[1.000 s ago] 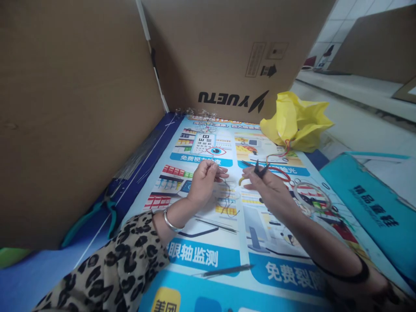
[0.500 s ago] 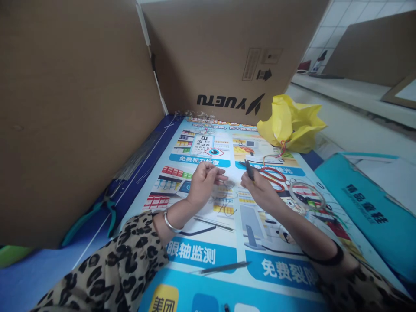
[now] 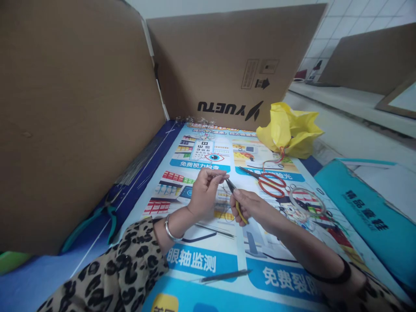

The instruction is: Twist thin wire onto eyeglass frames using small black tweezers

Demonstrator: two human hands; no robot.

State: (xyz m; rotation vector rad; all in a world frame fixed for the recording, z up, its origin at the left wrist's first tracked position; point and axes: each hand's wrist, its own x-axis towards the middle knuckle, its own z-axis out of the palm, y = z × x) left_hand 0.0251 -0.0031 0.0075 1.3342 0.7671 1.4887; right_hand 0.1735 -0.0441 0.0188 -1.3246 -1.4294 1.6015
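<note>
My left hand (image 3: 205, 190) is closed in a pinch on a thin wire, and only a little of the wire shows at the fingertips. Faint loops of wire (image 3: 225, 213) hang or lie just under the fingers; I cannot tell which. My right hand (image 3: 249, 203) is wrapped round small pliers (image 3: 240, 211) with yellow handles and dark jaws. The jaw tips meet the wire at my left fingertips. Red-handled scissors (image 3: 272, 185) lie just beyond my right hand. A bundle of thin dark rods (image 3: 225, 276) lies on the printed sheet nearer to me.
Teal-handled pliers (image 3: 108, 214) lie at left beside a cardboard panel (image 3: 78, 108); another panel (image 3: 227, 56) stands behind. Twisted wire pieces (image 3: 203, 122) sit at the back. A yellow bag (image 3: 289, 132), a clear coil (image 3: 307, 201) and a teal box (image 3: 360, 203) are at right.
My right hand has turned and moved down and left, bringing the pliers' jaws to my left fingertips. My left hand has stayed nearly in place. The view has tilted slightly.
</note>
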